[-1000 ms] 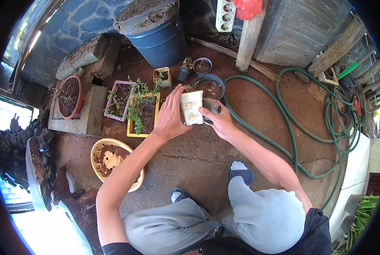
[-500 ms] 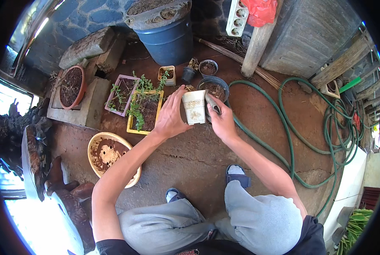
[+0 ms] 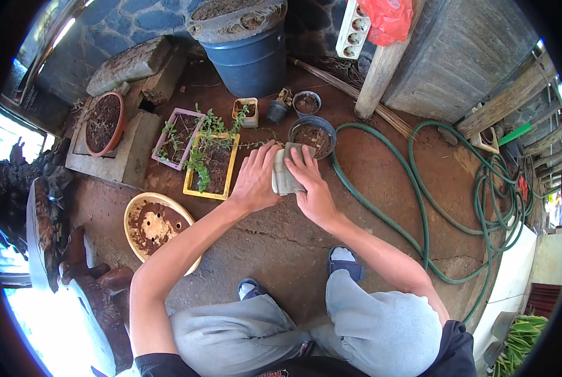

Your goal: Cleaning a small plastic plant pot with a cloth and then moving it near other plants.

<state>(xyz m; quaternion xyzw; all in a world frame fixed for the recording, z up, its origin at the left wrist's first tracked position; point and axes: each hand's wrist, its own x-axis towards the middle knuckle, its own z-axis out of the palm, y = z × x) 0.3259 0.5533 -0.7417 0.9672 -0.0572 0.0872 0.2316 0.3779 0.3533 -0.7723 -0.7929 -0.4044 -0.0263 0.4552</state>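
Observation:
A small white plant pot point(image 3: 276, 164) is held up in front of me, over the bare floor. My left hand point(image 3: 256, 178) is wrapped round its left side. With my right hand point(image 3: 312, 187) I press a grey-green folded cloth point(image 3: 286, 181) flat against the pot's side, the fingers lying over it. The cloth and my fingers hide most of the pot. Just beyond my hands stands a round black pot point(image 3: 313, 135) with soil in it.
Left of my hands are yellow point(image 3: 187, 182) and pink point(image 3: 156, 152) planters with green plants, and an oval cream basin point(image 3: 130, 229) with soil remains. A green hose point(image 3: 424, 213) loops on the right. Behind stand a blue barrel point(image 3: 246, 66) and a wooden post point(image 3: 381, 75).
My right hand has brought the cloth from the pot's right edge round onto its facing side, covering much of it. The pot has turned and tilted a little in my left hand.

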